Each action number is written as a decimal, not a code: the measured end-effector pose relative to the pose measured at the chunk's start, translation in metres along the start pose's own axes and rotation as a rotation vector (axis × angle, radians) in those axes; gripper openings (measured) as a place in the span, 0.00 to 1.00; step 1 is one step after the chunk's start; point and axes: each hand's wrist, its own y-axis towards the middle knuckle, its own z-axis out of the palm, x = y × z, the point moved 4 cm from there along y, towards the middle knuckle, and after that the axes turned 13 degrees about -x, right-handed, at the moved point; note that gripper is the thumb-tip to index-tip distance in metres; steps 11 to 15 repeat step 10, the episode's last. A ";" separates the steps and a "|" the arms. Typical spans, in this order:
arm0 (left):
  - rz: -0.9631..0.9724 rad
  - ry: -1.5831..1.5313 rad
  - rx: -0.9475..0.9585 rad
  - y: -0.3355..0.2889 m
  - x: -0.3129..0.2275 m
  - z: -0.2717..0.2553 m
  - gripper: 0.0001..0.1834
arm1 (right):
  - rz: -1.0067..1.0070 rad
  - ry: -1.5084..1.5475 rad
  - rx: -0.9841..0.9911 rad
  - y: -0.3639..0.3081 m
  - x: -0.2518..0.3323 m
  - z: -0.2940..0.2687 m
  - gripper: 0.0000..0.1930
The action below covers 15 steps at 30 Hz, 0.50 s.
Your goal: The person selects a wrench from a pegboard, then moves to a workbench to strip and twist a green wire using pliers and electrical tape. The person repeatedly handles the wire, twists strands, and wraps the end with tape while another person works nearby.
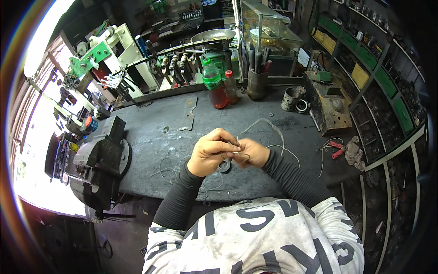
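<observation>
Above the middle of the dark workbench, my left hand (211,150) and my right hand (253,153) meet, fingertips pinched close together. Between them they hold a pale thin wire (279,130), which loops out over the bench beyond my right hand. The exact spot where the fingers grip it is mostly hidden, and my right hand is slightly blurred. Just under my hands lies a roll of tape (224,165), partly covered by them. Thin loose wire (169,170) sprawls in tangled loops on the bench to the left of my left forearm.
A heavy bench vise (101,150) stands at left. Behind are a green-topped bottle (211,77), a red-capped bottle (230,86) and a tool holder (258,84). At right sit a metal cup (289,99), a greasy metal box (329,102), red-handled pliers (337,150) and a rag (354,154).
</observation>
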 end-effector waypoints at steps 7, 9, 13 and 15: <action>-0.009 -0.290 -0.321 -0.001 0.030 -0.005 0.06 | -0.071 -0.097 -0.062 -0.002 0.004 0.017 0.09; -0.047 -0.096 -0.413 -0.009 0.034 -0.021 0.09 | -0.142 -0.152 -0.147 -0.003 0.013 -0.001 0.10; -0.112 -0.042 -0.432 -0.015 0.038 -0.028 0.09 | -0.129 -0.121 -0.089 -0.007 0.020 -0.004 0.13; -0.112 -0.042 -0.432 -0.015 0.038 -0.028 0.09 | -0.129 -0.121 -0.089 -0.007 0.020 -0.004 0.13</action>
